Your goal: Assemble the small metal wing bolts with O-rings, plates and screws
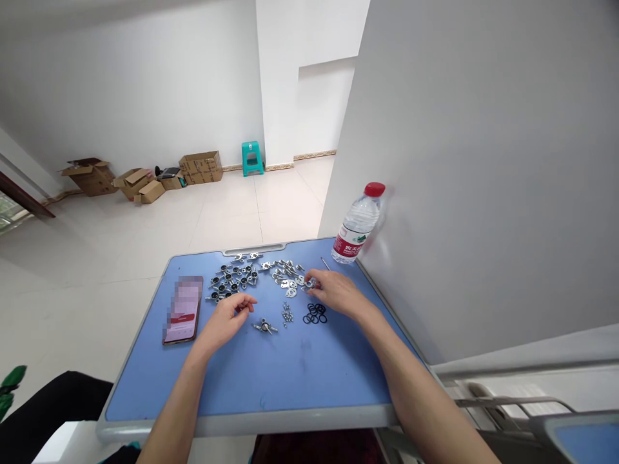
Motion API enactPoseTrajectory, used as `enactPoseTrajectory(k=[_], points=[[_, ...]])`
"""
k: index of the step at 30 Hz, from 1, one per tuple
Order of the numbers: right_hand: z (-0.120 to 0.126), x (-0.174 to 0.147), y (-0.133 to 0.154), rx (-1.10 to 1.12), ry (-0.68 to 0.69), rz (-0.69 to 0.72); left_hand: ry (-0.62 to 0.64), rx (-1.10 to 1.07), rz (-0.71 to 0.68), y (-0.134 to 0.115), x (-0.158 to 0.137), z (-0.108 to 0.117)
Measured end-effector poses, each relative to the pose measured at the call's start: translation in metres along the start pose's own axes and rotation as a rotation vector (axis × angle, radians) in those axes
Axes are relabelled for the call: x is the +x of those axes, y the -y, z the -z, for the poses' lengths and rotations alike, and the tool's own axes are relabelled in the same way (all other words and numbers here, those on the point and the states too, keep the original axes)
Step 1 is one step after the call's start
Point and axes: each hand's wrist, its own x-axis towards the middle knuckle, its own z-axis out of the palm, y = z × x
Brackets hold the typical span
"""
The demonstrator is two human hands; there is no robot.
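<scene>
My right hand (pixel 333 290) is over the right side of the pile, its thumb and fingers closed on a small flat metal plate (pixel 310 283). Beside it lie several similar metal plates (pixel 291 292) and a heap of small metal levers (pixel 285 265). My left hand (pixel 235 314) hovers with loosely curled, parted fingers and nothing visible in them. Just behind it stand several metal fittings with black round centres (pixel 235 287). One fitting (pixel 265 327) lies alone between my hands. Tiny screws (pixel 287 314) and black rubber rings (pixel 315 314) are grouped nearer the middle.
A phone (pixel 182 310) lies at the left of the blue table (pixel 290 380). A water bottle (pixel 358 229) stands at the back right corner by a grey wall. A thin metal rod (pixel 325 263) lies near it. Cardboard boxes (pixel 201 169) and a teal stool (pixel 252 158) are beyond.
</scene>
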Motion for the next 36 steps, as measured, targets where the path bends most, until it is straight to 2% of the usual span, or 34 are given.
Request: enactPoseTrajectory(k=[3,10,17,24,27,29,31,33,36], points=[[-0.002,0.000,0.001,-0.003,0.004,0.017,0.002,0.015,0.000,0.000,0.000,0.000],[-0.005,0.007,-0.001,-0.020,-0.040,-0.113,0.008,0.037,-0.016,-0.001,0.000,0.000],[-0.006,0.009,-0.002,0.014,-0.052,-0.126,0.004,0.042,-0.020,-0.001,0.000,0.000],[-0.003,0.006,0.002,0.113,-0.140,-0.100,-0.013,0.031,-0.026,-0.003,-0.001,-0.001],[-0.005,-0.002,0.013,0.265,-0.145,-0.011,-0.057,0.000,-0.034,-0.005,-0.001,-0.003],[-0.011,-0.009,0.025,0.590,-0.082,0.104,-0.072,-0.029,-0.029,-0.006,-0.001,-0.004],[-0.020,-0.015,0.037,0.805,0.016,0.201,-0.064,-0.077,-0.012,-0.007,-0.001,-0.006],[-0.030,-0.020,0.048,0.900,0.099,0.238,-0.032,-0.142,-0.005,-0.009,0.000,-0.007],[-0.040,-0.025,0.059,0.956,0.151,0.252,0.051,-0.254,-0.006,-0.012,0.000,-0.008]])
